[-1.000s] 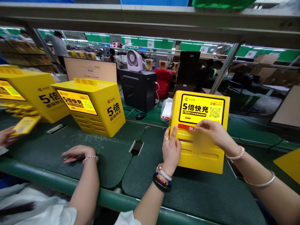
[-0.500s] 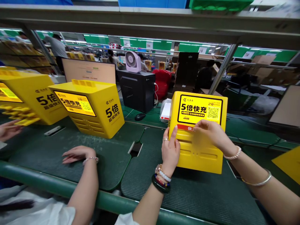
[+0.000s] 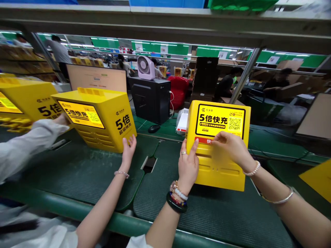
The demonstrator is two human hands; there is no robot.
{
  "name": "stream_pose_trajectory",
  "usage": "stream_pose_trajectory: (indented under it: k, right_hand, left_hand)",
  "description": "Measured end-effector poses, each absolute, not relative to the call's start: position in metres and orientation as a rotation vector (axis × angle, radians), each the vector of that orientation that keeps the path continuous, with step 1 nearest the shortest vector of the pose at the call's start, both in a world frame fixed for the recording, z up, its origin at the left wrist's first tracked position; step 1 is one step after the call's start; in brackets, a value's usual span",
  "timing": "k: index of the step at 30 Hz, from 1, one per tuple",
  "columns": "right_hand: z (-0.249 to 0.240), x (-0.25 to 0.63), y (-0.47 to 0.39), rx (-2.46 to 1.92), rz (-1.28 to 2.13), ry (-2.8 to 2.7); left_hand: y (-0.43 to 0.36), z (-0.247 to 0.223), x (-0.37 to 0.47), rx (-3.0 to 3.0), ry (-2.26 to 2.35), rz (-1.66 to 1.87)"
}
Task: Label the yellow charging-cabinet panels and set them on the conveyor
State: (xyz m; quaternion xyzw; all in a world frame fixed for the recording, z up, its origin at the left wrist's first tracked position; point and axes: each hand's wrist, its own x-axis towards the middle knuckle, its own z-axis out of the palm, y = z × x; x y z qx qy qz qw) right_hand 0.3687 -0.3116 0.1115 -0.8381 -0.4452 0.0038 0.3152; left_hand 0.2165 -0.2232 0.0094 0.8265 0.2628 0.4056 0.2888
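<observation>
A yellow box (image 3: pixel 219 181) with a lit yellow screen (image 3: pixel 212 120) stands in front of me on the green conveyor. Across its front, just below the screen, runs a red sticker (image 3: pixel 201 140) with white lettering. My left hand (image 3: pixel 188 162) lies against the box's left edge, its fingers stretched and one fingertip touching the sticker's left end. Pinched together, the fingers of my right hand (image 3: pixel 231 150) are at the sticker's right part and cover it. Below those fingers the front of the box is blurred.
On the left, a co-worker's hands (image 3: pixel 128 148) touch a second yellow box (image 3: pixel 116 137); another yellow box (image 3: pixel 31 100) stands beyond it. Behind are a black computer case (image 3: pixel 150 100), a purple fan (image 3: pixel 146 67), a mouse (image 3: pixel 154 128) and a monitor (image 3: pixel 98 77). A shelf beam (image 3: pixel 165 20) crosses overhead.
The co-worker's hands have moved onto the second yellow box, one on each side. My right hand has shifted slightly left along the red sticker, covering more of it. My left hand stays.
</observation>
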Motion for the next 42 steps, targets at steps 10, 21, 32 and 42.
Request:
stream_pose_trajectory:
  k: [10, 21, 32, 42]
  right_hand:
    - [0.1116, 0.3682, -0.3083, -2.224, -0.033, -1.179]
    - [0.1091, 0.3724, -0.3077, -2.245, -0.065, -1.198]
    - [0.1102, 0.3721, -0.3058, -2.226, -0.085, -1.19]
    - [0.1059, 0.3775, -0.3069, -2.323, -0.189, -1.215]
  left_hand:
    - [-0.2242, 0.0094, 0.2164, 2.192, 0.721, 1.052]
    - [-0.2229, 0.0086, 0.2173, 2.192, 0.708, 1.059]
    - [-0.223, 0.011, 0.2172, 2.179, 0.704, 1.04]
    - [-0.2206, 0.0121, 0.2215, 2.182, 0.722, 1.052]
